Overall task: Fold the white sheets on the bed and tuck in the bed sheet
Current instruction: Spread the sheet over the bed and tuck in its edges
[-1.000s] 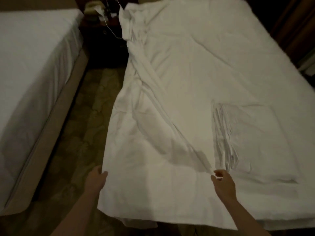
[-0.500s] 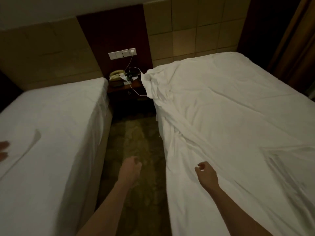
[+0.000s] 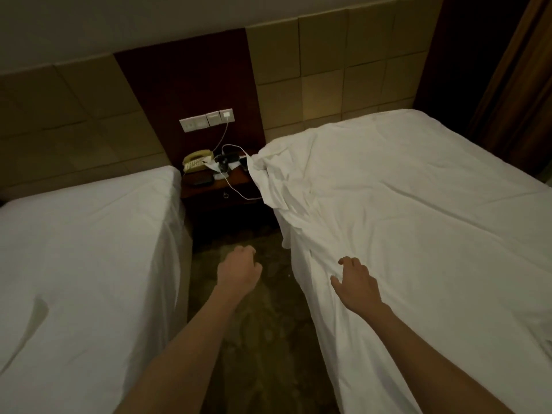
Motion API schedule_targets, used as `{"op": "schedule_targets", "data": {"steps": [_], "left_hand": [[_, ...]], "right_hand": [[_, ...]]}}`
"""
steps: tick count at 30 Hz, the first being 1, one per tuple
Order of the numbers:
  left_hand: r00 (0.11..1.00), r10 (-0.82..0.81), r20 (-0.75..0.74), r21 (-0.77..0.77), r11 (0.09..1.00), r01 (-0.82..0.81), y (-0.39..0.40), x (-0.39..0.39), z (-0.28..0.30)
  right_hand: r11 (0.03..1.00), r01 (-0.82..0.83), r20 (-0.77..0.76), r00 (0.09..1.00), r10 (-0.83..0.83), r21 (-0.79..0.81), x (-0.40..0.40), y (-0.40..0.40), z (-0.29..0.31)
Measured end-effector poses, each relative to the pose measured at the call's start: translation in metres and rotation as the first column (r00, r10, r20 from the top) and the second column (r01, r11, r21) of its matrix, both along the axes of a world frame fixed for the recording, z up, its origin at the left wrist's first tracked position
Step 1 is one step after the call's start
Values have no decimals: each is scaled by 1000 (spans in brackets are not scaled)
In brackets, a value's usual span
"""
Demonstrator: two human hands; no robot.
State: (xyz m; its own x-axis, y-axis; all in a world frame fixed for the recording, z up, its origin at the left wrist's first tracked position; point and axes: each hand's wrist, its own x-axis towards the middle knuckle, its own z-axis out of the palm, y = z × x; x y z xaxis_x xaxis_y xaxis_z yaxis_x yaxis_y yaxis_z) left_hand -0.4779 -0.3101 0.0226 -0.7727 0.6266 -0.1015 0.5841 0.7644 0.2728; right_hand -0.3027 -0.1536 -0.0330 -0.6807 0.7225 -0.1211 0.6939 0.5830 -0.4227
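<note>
A loose white sheet (image 3: 418, 210) covers the bed on the right, bunched and wrinkled along its left edge up to the head corner (image 3: 274, 174). My right hand (image 3: 357, 283) rests on the sheet near that left edge, fingers spread and slightly bent, holding nothing. My left hand (image 3: 239, 270) hangs over the aisle floor between the beds, fingers loosely curled and empty, apart from the sheet.
A second bed with a smooth white sheet (image 3: 83, 258) stands on the left. Between the bed heads is a dark nightstand (image 3: 221, 189) with a telephone (image 3: 197, 162), cables and small devices. A patterned carpet aisle (image 3: 263, 339) runs between the beds. A brown curtain (image 3: 513, 85) hangs at the right.
My view rose from the foot of the right bed toward the headboard. Both hands let go of the sheet's edge and moved forward up the aisle; my right hand now rests on the sheet.
</note>
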Motion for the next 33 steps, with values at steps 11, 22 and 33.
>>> {"op": "schedule_targets", "data": {"steps": [11,22,33], "left_hand": [[958,-224,-181,34,972,233,74,-238,51],[919,-389,61,-155,906,394,139,-415,-47],[898,-437,52,-102,892,440,320,-587,-65]], "right_hand": [[1000,-25,133,991,23,16,-197,40,-8],[993,103,98,989,-109,63,-409,136,34],[988,137,120,982,-144,66,-569,271,-11]]}}
